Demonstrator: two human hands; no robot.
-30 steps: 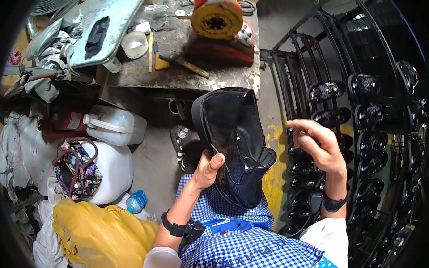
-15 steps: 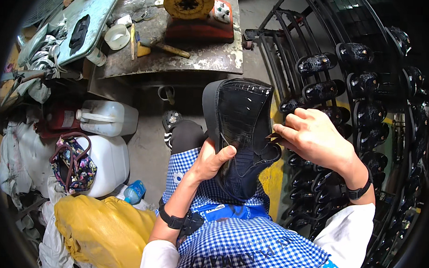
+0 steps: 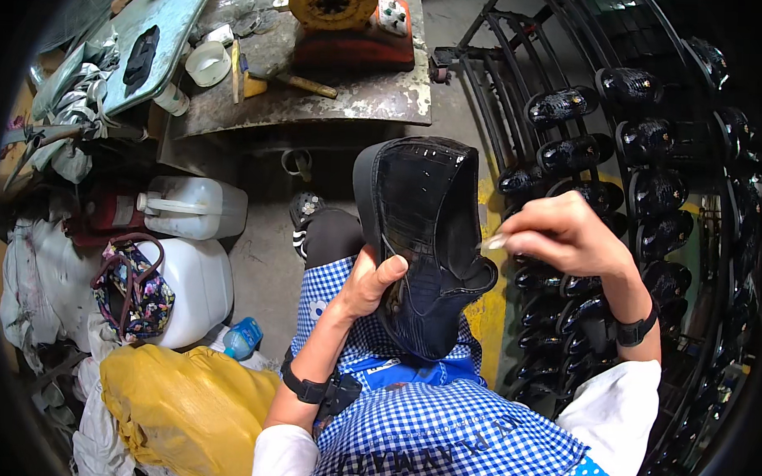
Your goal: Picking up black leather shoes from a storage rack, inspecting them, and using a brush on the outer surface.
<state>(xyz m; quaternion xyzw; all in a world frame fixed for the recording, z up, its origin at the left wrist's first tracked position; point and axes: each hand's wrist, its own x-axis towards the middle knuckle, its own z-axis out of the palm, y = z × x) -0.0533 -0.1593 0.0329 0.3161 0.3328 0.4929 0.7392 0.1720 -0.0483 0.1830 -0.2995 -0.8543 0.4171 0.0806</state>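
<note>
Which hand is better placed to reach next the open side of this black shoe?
Probably the right hand: it hovers beside the open side of the black shoe, while the left hand holds the opposite side.

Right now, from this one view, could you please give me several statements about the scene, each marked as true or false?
The left hand holds a black thick-soled shoe. True.
The yellow sack lies on the person's right. False: it lies on the left.
A black wristband circles the right wrist. True.
The apron is plain red. False: it is blue-and-white checked.
Shiny black shoes appear on the right. True.
</note>
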